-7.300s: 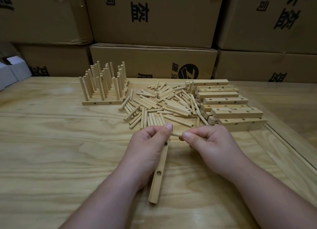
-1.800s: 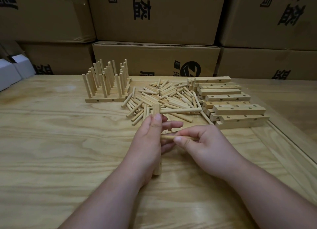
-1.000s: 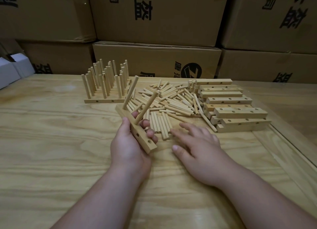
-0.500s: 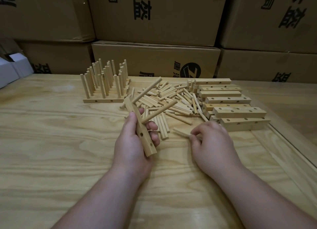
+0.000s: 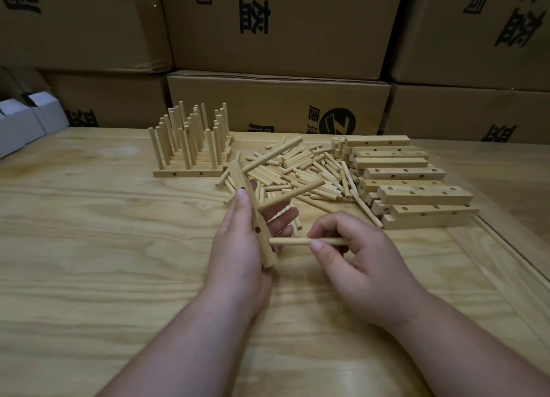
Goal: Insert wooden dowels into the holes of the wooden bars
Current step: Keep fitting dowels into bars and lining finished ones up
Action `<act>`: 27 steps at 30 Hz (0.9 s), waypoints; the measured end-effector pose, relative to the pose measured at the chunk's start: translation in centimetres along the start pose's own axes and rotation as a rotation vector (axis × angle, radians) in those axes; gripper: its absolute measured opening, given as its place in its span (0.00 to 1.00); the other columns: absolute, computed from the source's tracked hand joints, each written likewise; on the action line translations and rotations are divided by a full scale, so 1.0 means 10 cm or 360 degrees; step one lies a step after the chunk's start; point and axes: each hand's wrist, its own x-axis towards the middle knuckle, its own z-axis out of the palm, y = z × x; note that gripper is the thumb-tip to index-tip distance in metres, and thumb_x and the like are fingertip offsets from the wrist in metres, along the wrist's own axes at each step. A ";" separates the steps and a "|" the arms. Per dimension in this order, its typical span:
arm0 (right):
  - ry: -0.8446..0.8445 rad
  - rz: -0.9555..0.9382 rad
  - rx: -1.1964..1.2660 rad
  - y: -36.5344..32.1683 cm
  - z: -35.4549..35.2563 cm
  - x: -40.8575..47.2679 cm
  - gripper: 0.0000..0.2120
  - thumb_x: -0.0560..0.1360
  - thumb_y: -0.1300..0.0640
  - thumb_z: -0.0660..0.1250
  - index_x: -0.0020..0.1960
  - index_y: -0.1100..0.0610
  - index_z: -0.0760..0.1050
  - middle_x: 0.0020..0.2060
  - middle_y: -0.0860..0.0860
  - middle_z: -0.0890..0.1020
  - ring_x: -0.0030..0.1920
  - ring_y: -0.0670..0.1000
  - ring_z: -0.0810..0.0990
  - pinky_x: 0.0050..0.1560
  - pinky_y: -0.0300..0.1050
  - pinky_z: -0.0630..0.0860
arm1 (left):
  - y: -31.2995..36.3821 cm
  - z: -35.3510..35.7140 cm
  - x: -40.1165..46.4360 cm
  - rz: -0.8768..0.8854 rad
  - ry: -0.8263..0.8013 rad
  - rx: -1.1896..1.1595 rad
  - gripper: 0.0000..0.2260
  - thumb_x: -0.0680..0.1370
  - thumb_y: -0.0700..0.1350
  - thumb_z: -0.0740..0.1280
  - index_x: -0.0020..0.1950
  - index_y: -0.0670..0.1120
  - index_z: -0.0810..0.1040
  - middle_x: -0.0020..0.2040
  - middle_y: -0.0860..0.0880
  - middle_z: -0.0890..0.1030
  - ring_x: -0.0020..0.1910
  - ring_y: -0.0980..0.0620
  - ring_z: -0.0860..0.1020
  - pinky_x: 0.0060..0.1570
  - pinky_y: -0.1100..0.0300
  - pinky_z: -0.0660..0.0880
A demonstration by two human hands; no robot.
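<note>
left hand (image 5: 238, 242) fingers wrapped round bar (image 5: 253, 215) | right hand (image 5: 354, 254) pinches dowel (image 5: 297, 241) | dowel tip touching bar by left fingers

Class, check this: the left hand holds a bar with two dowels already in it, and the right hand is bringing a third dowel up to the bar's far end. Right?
Not quite. The head view shows the right hand bringing the third dowel to the near end of the bar, not its far end. The left hand does hold that bar, with two dowels already in it.

Left hand (image 5: 238, 242) upright with fingers (image 5: 282, 218) half-curled; right hand (image 5: 357, 257) pinching, thumb forward.
</note>
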 end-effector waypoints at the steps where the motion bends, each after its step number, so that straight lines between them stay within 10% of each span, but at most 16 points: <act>1: -0.0023 0.0000 0.0016 -0.01 0.00 0.00 0.03 0.75 0.55 0.67 0.46 0.47 0.77 0.38 0.45 0.78 0.36 0.52 0.76 0.37 0.50 0.73 | 0.00 0.00 0.00 0.0000 0.0005 -0.0006 0.14 0.84 0.58 0.58 0.61 0.56 0.80 0.49 0.45 0.87 0.49 0.45 0.87 0.39 0.57 0.81; 13: -0.0206 0.0158 0.0102 -0.03 0.00 -0.01 0.07 0.76 0.59 0.67 0.45 0.47 0.75 0.32 0.54 0.73 0.27 0.43 0.67 0.27 0.36 0.64 | -0.02 -0.05 0.03 -0.0004 -0.0078 -0.0068 0.13 0.83 0.57 0.60 0.62 0.54 0.80 0.47 0.44 0.87 0.48 0.43 0.87 0.40 0.55 0.83; 19: -0.0189 0.0097 -0.0092 -0.01 0.03 0.01 0.03 0.73 0.51 0.71 0.47 0.47 0.78 0.35 0.36 0.75 0.33 0.44 0.73 0.34 0.32 0.67 | -0.06 -0.06 0.04 0.0042 -0.0127 0.0022 0.14 0.84 0.57 0.59 0.62 0.53 0.79 0.46 0.45 0.87 0.48 0.44 0.86 0.42 0.53 0.83; 27: -0.0177 0.0004 -0.0157 -0.02 0.00 0.04 0.03 0.74 0.53 0.72 0.47 0.48 0.84 0.38 0.41 0.77 0.39 0.44 0.77 0.39 0.29 0.69 | -0.08 -0.08 0.07 0.0031 -0.0138 0.0048 0.14 0.84 0.56 0.58 0.62 0.52 0.79 0.49 0.44 0.87 0.48 0.44 0.86 0.43 0.53 0.83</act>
